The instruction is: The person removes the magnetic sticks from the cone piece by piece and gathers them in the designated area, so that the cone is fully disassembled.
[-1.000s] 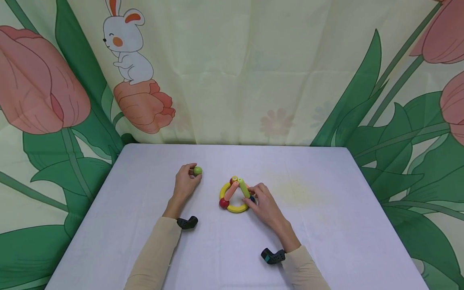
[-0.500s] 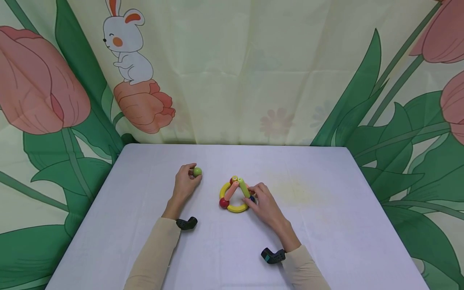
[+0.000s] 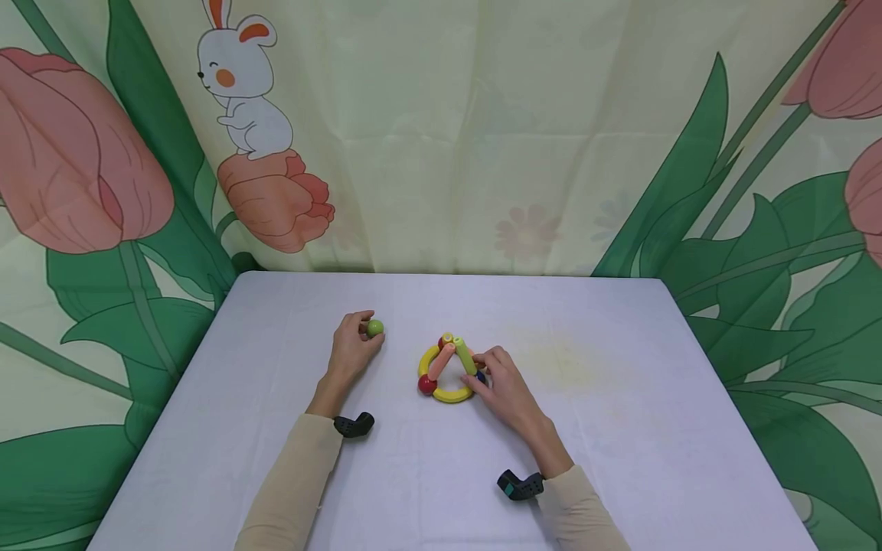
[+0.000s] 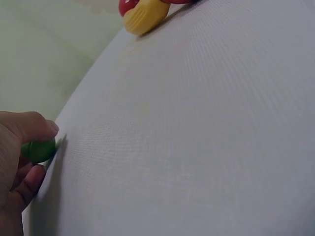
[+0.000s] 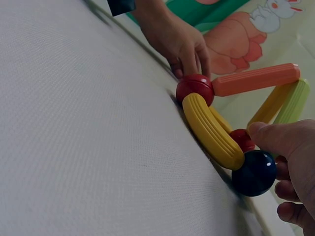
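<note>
My left hand pinches a small green ball between thumb and fingers, just above or on the tabletop; which of the two I cannot tell. To its right stands a toy frame of magnetic-style building rods and balls. Curved yellow rods form its ring, with red balls and a dark blue ball at the joints. A salmon rod, a light green rod and a yellow rod lean together at the top. My right hand grips the frame at the blue-ball corner, partly covering it.
Both hands work on a table under a white cloth with a faint yellowish stain. Behind it hangs a curtain printed with tulips and a rabbit. Black wrist cameras sit at both sleeves.
The green ball has turned or shifted very slightly towards me in the left-hand fingers. My right hand and the toy frame keep their places.
</note>
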Available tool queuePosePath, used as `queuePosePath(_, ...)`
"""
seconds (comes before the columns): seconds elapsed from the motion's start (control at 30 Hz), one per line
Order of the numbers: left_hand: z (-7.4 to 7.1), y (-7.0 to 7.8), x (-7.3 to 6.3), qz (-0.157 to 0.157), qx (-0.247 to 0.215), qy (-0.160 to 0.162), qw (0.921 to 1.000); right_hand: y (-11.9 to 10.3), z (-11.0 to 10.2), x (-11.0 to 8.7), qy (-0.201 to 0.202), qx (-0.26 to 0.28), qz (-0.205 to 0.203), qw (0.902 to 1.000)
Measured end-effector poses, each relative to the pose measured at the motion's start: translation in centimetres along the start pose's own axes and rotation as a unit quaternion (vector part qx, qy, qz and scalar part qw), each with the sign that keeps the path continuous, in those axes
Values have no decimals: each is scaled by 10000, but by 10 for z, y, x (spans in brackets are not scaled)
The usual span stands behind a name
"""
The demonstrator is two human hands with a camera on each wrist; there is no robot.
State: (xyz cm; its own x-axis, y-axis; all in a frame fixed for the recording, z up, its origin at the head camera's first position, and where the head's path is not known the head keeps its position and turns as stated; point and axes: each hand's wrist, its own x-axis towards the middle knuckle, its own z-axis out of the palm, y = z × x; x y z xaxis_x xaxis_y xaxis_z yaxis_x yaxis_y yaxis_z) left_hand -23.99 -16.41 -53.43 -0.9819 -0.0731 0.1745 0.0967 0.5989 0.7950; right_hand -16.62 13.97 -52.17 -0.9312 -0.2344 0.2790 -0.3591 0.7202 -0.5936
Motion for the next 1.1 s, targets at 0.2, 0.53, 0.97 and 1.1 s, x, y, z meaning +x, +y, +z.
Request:
queuePosePath(0.2, -1, 1, -1, -12, 17, -69, 10000, 0, -1, 1, 13, -12, 28, 10000)
queuePosePath(0.53, -1, 2, -1, 148, 334, -54, 9993, 1, -3, 2, -40, 6, 20, 10000)
queuePosePath(0.97, 2, 2, 8, 81, 424, -85, 9990, -1, -2, 1, -32, 39, 107, 9999)
queuePosePath(1.1, 2, 2, 9, 41, 411, -98, 9991, -1, -3, 2, -32, 18, 123, 9999)
